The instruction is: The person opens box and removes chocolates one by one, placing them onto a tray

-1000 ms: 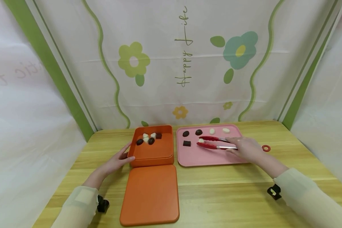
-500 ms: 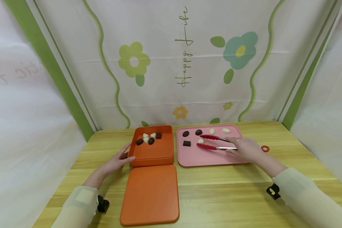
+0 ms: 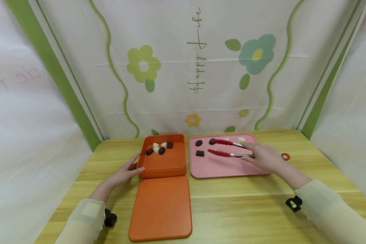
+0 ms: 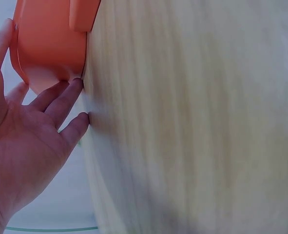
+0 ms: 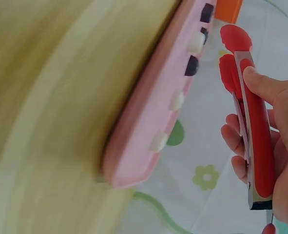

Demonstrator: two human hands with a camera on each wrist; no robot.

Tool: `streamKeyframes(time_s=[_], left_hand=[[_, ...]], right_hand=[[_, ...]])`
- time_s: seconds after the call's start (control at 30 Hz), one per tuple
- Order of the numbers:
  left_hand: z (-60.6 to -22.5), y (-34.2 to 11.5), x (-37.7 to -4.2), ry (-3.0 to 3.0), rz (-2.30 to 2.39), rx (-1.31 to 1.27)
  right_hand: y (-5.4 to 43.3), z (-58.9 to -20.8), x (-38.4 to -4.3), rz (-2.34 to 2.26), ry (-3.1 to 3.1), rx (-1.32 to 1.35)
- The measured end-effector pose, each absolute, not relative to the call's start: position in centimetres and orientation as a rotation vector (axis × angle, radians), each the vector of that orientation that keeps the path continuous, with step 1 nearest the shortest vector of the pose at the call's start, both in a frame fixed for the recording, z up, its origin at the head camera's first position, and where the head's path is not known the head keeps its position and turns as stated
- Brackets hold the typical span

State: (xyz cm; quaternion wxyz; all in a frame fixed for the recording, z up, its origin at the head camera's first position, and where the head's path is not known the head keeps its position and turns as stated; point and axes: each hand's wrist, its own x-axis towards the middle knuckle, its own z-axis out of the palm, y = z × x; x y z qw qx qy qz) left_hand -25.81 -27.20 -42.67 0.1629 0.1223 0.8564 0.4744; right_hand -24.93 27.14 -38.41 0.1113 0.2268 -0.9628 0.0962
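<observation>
My right hand grips red-and-silver tongs over the pink tray. Their red tips stand apart with nothing between them. A white chocolate-like piece lies on the tray in the right wrist view; in the head view the tongs hide it. Around it are a dark square piece, dark oval pieces and white oval pieces. My left hand rests on the near left corner of an orange box, thumb at the rim and nearly straight fingers along the side wall.
Several dark and white pieces sit inside the orange box. Its flat orange lid lies on the wooden table in front of it. A flower-printed curtain hangs behind the table.
One second ago the tong tips were around the white piece. They have since spread and moved up and away, leaving it on the tray. My left hand has stayed on the box.
</observation>
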Motion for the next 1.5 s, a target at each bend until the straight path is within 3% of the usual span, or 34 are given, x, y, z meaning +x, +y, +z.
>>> streamKeyframes(time_s=[0.73, 1.5], left_hand=[[-42.6, -27.3, -25.8, 2.447, 1.345, 0.330], [-42.7, -27.2, -25.9, 2.435, 1.354, 0.330]], right_hand=[[20.9, -34.8, -25.2, 0.242, -2.569, 1.005], [12.6, -35.6, -28.4, 0.172, -2.592, 1.138]])
